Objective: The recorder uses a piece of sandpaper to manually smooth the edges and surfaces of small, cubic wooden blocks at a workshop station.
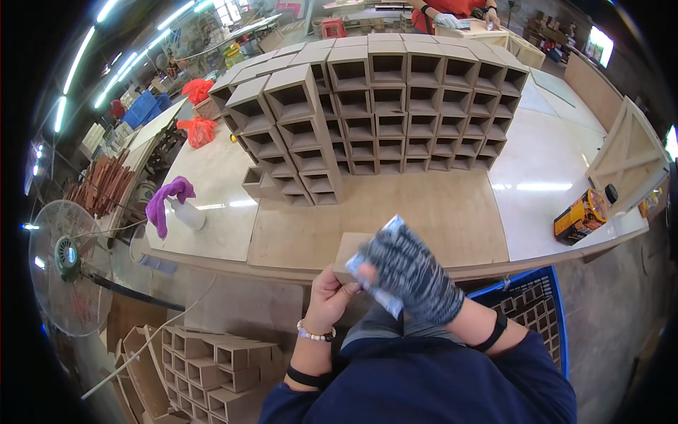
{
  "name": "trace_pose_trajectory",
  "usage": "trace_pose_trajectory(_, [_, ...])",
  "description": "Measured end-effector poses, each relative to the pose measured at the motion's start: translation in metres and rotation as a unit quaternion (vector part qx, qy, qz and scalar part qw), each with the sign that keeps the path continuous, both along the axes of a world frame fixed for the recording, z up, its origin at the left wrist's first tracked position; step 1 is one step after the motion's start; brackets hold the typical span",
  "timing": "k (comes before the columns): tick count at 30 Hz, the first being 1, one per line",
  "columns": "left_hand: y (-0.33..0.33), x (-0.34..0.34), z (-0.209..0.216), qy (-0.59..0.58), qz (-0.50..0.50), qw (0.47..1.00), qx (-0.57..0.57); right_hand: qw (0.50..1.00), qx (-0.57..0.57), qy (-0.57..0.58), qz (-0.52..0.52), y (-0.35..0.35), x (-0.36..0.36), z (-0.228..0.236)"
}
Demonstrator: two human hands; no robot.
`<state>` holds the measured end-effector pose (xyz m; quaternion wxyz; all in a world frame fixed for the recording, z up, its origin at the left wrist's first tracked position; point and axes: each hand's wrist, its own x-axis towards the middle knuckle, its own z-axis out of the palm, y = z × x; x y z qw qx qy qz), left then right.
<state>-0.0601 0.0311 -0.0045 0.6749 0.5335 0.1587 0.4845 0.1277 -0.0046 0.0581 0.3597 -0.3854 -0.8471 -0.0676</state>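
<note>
My bare left hand [329,298], with a beaded bracelet at its wrist, pinches the near side of a small grey-brown box [349,246] by the table's front edge. Over the box is my right hand [415,272], in a dark grey knitted fingerless glove. Its fingers are closed on a flat blue-and-white strip [387,302], which crosses in front of the box. The strip's exact kind is hard to make out, and the hand hides much of the box. Beyond both hands, similar open-fronted boxes [390,126] stand stacked in rows on the table [395,212].
A white bottle [188,215] with a purple cloth [168,201] stands left; a jar with an orange-and-black label [580,218] stands right. Below are a blue crate [563,318] of boxes, more stacked boxes [212,367] and a fan [67,258]. Another person [466,10] works across the table.
</note>
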Motion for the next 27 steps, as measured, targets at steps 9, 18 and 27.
trace_pose_trajectory(9, [0.0,-0.006,0.01,0.061,0.016,0.997,0.047,0.996,0.018,0.077,-0.045,0.008,0.005,0.0])
trace_pose_trajectory(18, [-0.005,-0.003,0.01,-0.042,-0.016,0.999,0.018,0.985,-0.051,0.054,-0.155,0.04,0.036,-0.038])
trace_pose_trajectory(27, [-0.002,0.009,0.0,-0.183,-0.07,0.974,-0.111,0.949,-0.154,0.265,-0.072,0.024,0.017,-0.044])
